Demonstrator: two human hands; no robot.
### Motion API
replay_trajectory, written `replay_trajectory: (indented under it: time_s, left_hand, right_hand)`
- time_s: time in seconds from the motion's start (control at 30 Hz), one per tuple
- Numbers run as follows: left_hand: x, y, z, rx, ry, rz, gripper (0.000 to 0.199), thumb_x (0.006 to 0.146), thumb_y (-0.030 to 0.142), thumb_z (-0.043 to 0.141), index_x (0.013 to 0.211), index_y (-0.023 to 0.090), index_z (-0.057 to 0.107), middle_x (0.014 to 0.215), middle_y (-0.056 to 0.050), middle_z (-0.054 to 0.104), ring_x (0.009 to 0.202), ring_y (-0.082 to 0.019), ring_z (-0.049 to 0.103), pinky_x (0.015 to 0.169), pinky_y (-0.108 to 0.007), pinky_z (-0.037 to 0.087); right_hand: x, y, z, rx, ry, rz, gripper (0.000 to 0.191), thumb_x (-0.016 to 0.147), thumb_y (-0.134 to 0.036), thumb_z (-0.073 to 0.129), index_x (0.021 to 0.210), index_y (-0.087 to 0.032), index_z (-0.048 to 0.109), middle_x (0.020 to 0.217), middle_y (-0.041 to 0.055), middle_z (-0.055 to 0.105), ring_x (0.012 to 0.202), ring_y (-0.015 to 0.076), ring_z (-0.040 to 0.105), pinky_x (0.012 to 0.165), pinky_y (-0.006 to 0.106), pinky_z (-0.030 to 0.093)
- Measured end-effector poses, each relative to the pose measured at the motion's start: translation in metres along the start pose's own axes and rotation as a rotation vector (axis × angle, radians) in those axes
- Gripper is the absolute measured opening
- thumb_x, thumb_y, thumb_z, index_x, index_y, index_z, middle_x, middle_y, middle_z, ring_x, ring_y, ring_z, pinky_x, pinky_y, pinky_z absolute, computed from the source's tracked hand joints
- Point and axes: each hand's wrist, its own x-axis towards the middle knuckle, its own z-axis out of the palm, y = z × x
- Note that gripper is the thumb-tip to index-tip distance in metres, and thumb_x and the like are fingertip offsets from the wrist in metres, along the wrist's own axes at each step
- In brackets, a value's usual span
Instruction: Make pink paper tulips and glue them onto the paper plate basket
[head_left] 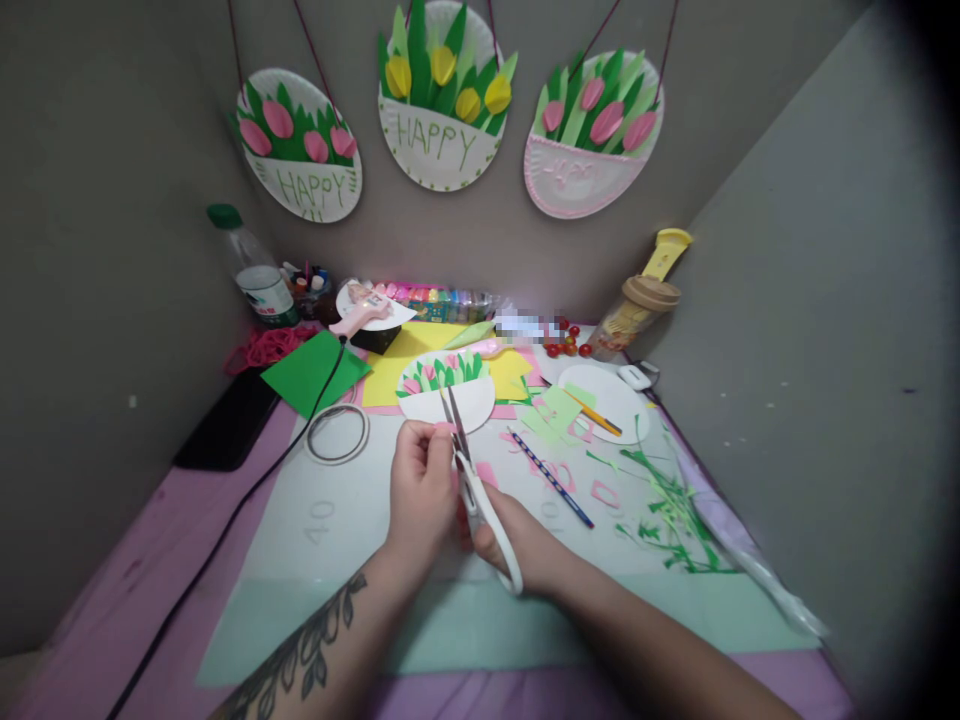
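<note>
My right hand (499, 535) is closed round the white handles of a pair of scissors (480, 500), whose blades point away from me and stand slightly apart. My left hand (421, 475) pinches a small piece of pink paper (444, 428) beside the blades; most of the piece is hidden by my fingers. Just beyond the blade tips lies a white paper plate basket (472, 405) with green paper leaves and pink paper tulips. A dark blue pencil (551, 478) rests to the right of my hands, among pink paper scraps (604, 493).
Green paper strips (675, 520) are strewn at the right. On the left are a roll of tape (337, 434), green paper (319, 370), a black phone-like slab (229, 420) and a glue gun (360, 312) with its cord. A bottle (259, 275) and a lidded cup (637, 310) stand behind.
</note>
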Motion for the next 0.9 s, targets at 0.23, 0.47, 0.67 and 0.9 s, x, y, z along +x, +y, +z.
replay_trajectory:
  time_s: [0.23, 0.47, 0.67, 0.9]
  left_hand:
    - [-0.0018, -0.0005, 0.0016, -0.028, 0.016, -0.02, 0.017, 0.085, 0.033, 0.052, 0.076, 0.02, 0.047, 0.067, 0.006, 0.048, 0.055, -0.008, 0.04, 0.057, -0.021, 0.037]
    - [-0.0032, -0.0008, 0.0028, -0.062, 0.016, -0.025, 0.018, 0.086, 0.034, 0.052, 0.076, 0.02, 0.046, 0.068, 0.006, 0.048, 0.055, -0.007, 0.039, 0.058, -0.02, 0.038]
    - [-0.0033, -0.0001, 0.0037, -0.055, 0.024, -0.032, 0.019, 0.086, 0.034, 0.052, 0.076, 0.02, 0.046, 0.066, 0.006, 0.047, 0.054, -0.007, 0.039, 0.056, -0.02, 0.038]
    - [-0.0029, -0.0003, 0.0028, -0.056, 0.018, -0.034, 0.019, 0.086, 0.036, 0.052, 0.076, 0.02, 0.046, 0.066, 0.006, 0.047, 0.053, -0.007, 0.039, 0.056, -0.02, 0.038]
  right_hand:
    - [0.0007, -0.0022, 0.0002, -0.016, -0.001, 0.001, 0.019, 0.071, -0.024, 0.056, 0.085, -0.017, 0.045, 0.076, 0.0011, 0.05, 0.066, 0.0137, 0.044, 0.06, 0.027, 0.04]
    - [0.0004, -0.0041, 0.0003, -0.012, -0.005, -0.012, 0.02, 0.069, -0.019, 0.053, 0.088, -0.016, 0.046, 0.077, 0.0019, 0.051, 0.066, 0.0141, 0.043, 0.06, 0.027, 0.039]
    - [0.0009, -0.0022, 0.0003, -0.002, -0.007, -0.019, 0.02, 0.069, -0.017, 0.054, 0.088, -0.017, 0.046, 0.076, 0.0008, 0.05, 0.066, 0.0137, 0.044, 0.06, 0.026, 0.039]
    - [0.0018, -0.0017, 0.0005, 0.001, -0.002, 0.012, 0.019, 0.068, -0.017, 0.054, 0.085, -0.017, 0.045, 0.074, 0.0001, 0.05, 0.065, 0.0131, 0.044, 0.058, 0.026, 0.039]
